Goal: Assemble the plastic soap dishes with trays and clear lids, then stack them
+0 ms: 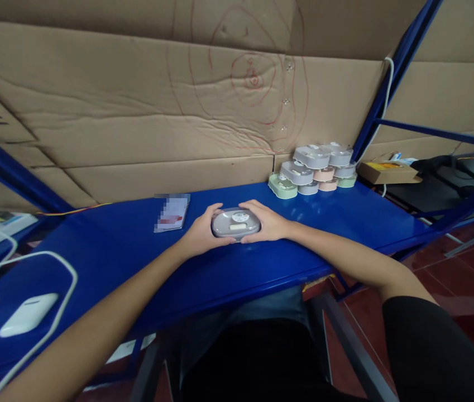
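Note:
Between my two hands is a grey oval container [235,224] with a clear lid, a round white label and a pale tab on its front. My left hand [204,231] wraps round its left end, thumb and fingers closed on the edge. On the other end, my right hand [267,222] grips it in the same way. The container is level, at or just above the blue table [203,273]; I cannot tell whether its base touches. A phone [173,213], partly blurred out, lies to the left of my left hand.
Similar containers [314,170] in grey, green and pink are stacked at the back right. A white earbud case [29,315] and a white cable [71,273] lie at left. Cardboard [136,111] walls the back. A small open carton [387,172] sits beyond the right frame post.

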### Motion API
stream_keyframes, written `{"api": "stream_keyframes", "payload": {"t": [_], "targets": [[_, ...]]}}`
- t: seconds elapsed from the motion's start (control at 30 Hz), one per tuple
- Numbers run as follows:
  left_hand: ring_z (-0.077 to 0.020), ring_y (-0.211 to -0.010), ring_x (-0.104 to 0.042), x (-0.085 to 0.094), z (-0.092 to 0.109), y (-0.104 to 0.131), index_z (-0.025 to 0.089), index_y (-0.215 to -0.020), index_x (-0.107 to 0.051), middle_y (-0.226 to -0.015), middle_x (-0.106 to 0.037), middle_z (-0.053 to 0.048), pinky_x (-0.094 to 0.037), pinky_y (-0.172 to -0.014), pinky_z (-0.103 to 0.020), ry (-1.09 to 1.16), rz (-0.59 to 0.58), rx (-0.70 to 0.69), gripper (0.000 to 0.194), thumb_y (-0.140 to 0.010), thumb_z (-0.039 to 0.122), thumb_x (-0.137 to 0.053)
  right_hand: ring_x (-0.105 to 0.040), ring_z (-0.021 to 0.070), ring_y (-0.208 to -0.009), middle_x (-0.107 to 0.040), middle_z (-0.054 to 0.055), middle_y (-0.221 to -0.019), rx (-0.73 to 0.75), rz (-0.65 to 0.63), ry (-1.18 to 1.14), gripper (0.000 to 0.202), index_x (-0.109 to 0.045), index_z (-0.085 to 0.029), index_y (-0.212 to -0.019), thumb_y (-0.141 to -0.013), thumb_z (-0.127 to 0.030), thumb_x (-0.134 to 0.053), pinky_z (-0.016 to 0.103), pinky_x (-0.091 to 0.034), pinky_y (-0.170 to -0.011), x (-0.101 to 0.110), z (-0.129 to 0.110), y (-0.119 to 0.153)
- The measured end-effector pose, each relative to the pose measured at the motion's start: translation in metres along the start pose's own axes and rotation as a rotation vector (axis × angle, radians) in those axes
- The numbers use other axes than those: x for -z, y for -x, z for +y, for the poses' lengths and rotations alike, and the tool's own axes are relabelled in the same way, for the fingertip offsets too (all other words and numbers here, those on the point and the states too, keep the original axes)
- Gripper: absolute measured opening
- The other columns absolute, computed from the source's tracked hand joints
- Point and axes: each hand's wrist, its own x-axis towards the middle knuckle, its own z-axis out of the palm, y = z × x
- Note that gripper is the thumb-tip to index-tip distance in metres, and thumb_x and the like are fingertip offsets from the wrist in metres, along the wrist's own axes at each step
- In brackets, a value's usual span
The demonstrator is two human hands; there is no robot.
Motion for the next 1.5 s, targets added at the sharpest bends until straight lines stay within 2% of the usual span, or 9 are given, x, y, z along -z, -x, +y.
{"api": "stream_keyframes", "payload": {"t": [0.2,0.3,0.4,0.57,0.8,0.97,1.1,1.3,1.5], "targets": [[-0.0470,-0.148,-0.068,0.000,0.004,0.000,0.023,-0.169,-0.037,-0.160,-0.067,-0.024,-0.052,-0.126,-0.066,-0.005,-0.019,-0.007,0.127,-0.068,0.066,-0.101,-0.067,0.0409,-0.138,-0.067,0.020,-0.152,0.036,0.071,-0.021,0.099,-0.055,-0.022,-0.162,-0.085,-0.074,-0.090,0.063,-0.057,-0.121,0.006,-0.010,0.001],[-0.0464,-0.146,-0.069,0.001,0.007,0.000,0.022,-0.169,-0.037,-0.158,-0.068,-0.023,-0.053,-0.125,-0.065,-0.014,-0.018,-0.014,0.128,-0.068,0.065,-0.101,-0.068,0.0387,-0.135,-0.067,0.020,-0.150,0.069,0.169,-0.016,0.087,-0.057,-0.022,-0.158,-0.095,-0.076,-0.079,0.062,-0.058,-0.120,0.022,-0.005,0.002],[-0.0464,-0.145,-0.069,0.006,0.009,-0.001,0.019,-0.169,-0.039,-0.155,-0.069,-0.023,-0.053,-0.126,-0.064,-0.086,0.001,0.003,0.125,-0.070,0.066,-0.099,-0.065,0.0424,-0.140,-0.067,0.023,-0.151,-0.035,0.253,0.053,0.088,-0.054,-0.020,-0.160,-0.099,-0.081,-0.070,0.065,-0.056,-0.121,0.043,0.007,0.003],[-0.0486,-0.161,-0.054,0.018,0.006,-0.003,0.015,-0.167,-0.045,-0.175,-0.052,-0.028,-0.044,-0.134,-0.065,-0.255,0.033,0.077,0.110,-0.081,0.067,-0.089,-0.067,0.0486,-0.137,-0.067,0.029,-0.147,-0.327,0.078,0.243,0.091,-0.053,-0.013,-0.161,-0.103,-0.082,-0.063,0.067,-0.057,-0.117,0.053,0.027,0.006],[-0.0491,-0.163,-0.053,0.023,0.002,-0.004,0.014,-0.175,-0.034,-0.178,-0.048,-0.028,-0.043,-0.136,-0.063,-0.264,-0.046,0.088,0.127,-0.074,0.062,-0.094,-0.065,0.0515,-0.140,-0.068,0.031,-0.145,-0.396,-0.044,0.470,0.078,-0.060,-0.008,-0.153,-0.104,-0.069,-0.069,0.067,-0.055,-0.119,0.033,0.025,0.005],[-0.0486,-0.155,-0.060,0.014,0.010,0.001,0.015,-0.177,-0.031,-0.168,-0.058,-0.027,-0.047,-0.131,-0.063,-0.192,-0.088,0.005,0.134,-0.070,0.062,-0.097,-0.058,0.0433,-0.155,-0.062,0.027,-0.161,-0.138,0.134,0.362,0.069,-0.058,-0.010,-0.162,-0.118,-0.061,-0.045,0.064,-0.045,-0.134,0.036,0.002,0.006],[-0.0504,-0.156,-0.059,-0.001,0.017,0.005,0.015,-0.178,-0.029,-0.167,-0.058,-0.028,-0.047,-0.130,-0.066,-0.131,-0.123,-0.043,0.138,-0.070,0.065,-0.098,-0.056,0.0453,-0.157,-0.058,0.025,-0.169,0.133,-0.071,0.239,0.103,-0.049,-0.016,-0.172,-0.098,-0.084,-0.071,0.066,-0.050,-0.130,0.023,-0.022,0.009],[-0.0496,-0.153,-0.061,-0.008,0.019,0.005,0.019,-0.178,-0.030,-0.165,-0.060,-0.026,-0.049,-0.129,-0.065,-0.083,-0.133,-0.072,0.136,-0.070,0.063,-0.099,-0.064,0.0453,-0.144,-0.064,0.026,-0.157,0.144,-0.109,0.207,0.101,-0.049,-0.017,-0.170,-0.097,-0.081,-0.077,0.065,-0.057,-0.120,0.003,-0.028,0.011],[-0.0498,-0.157,-0.057,-0.003,0.013,0.003,0.021,-0.177,-0.032,-0.172,-0.053,-0.026,-0.048,-0.129,-0.066,-0.070,-0.087,-0.107,0.133,-0.071,0.061,-0.100,-0.066,0.0407,-0.141,-0.066,0.023,-0.152,0.144,0.084,0.096,0.083,-0.053,-0.021,-0.161,-0.104,-0.079,-0.067,0.064,-0.056,-0.121,0.017,-0.020,0.009]]}}
